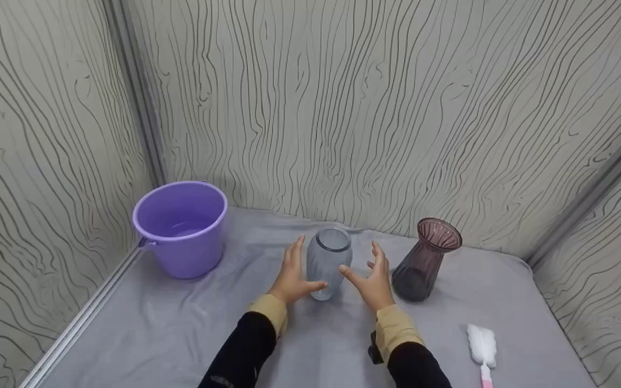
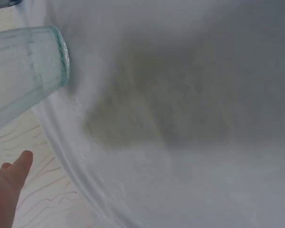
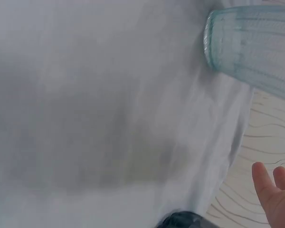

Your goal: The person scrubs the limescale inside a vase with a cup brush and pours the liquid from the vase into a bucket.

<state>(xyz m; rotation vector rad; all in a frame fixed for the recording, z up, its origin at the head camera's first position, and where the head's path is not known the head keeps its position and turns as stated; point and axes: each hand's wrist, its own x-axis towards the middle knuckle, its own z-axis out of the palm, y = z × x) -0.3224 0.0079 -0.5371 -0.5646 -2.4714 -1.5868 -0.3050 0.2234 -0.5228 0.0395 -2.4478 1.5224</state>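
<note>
A clear bluish glass vase (image 1: 321, 264) stands upright on the grey cloth between two hands. To its left, my left hand (image 1: 293, 277) is spread, its thumb in front of the glass. On the other side my right hand (image 1: 371, 280) is spread too, fingers apart, thumb tip over the vase's front. Whether either thumb touches the glass I cannot tell. In the left wrist view the vase's base (image 2: 52, 61) rests on the cloth, with left fingers (image 2: 20, 166) apart from it. The right wrist view shows the vase (image 3: 251, 45) with right fingers (image 3: 263, 183) below it.
A purple bucket (image 1: 189, 253) stands at the back left. Right of the right hand is a flared purple-tinted glass vase (image 1: 421, 264). A white brush (image 1: 483, 345) with a pink handle lies at the front right. Patterned panels (image 1: 316, 108) border the cloth-covered table (image 1: 181, 334).
</note>
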